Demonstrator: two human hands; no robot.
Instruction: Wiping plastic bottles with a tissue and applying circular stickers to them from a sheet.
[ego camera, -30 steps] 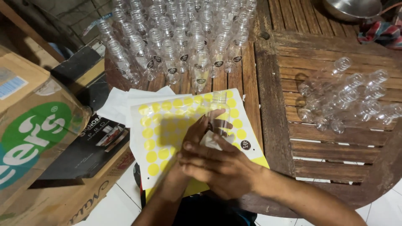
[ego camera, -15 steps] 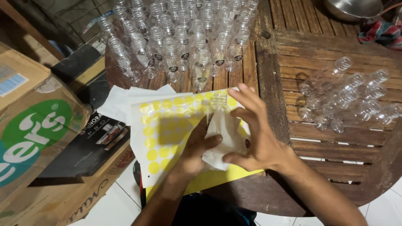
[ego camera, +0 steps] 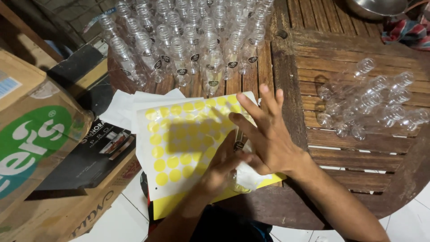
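Observation:
My left hand (ego camera: 222,165) grips a small clear plastic bottle (ego camera: 238,144) that carries a dark round sticker, holding it over the lower right of a yellow sticker sheet (ego camera: 179,143). My right hand (ego camera: 267,130) lies against the bottle with its fingers spread and its palm pressing on the side. A bit of white cloth or paper (ego camera: 247,175) shows under the hands. The bottle's lower part is hidden by my hands.
Many upright clear bottles with dark stickers (ego camera: 192,40) crowd the far part of the wooden table (ego camera: 349,170). A pile of bottles lying down (ego camera: 371,103) rests at the right. Cardboard boxes (ego camera: 36,148) stand at the left, a metal bowl (ego camera: 376,6) at the back right.
My right hand has shifted from covering the left hand to lying with spread fingers on the bottle. The bottle has come lower and nearer to me.

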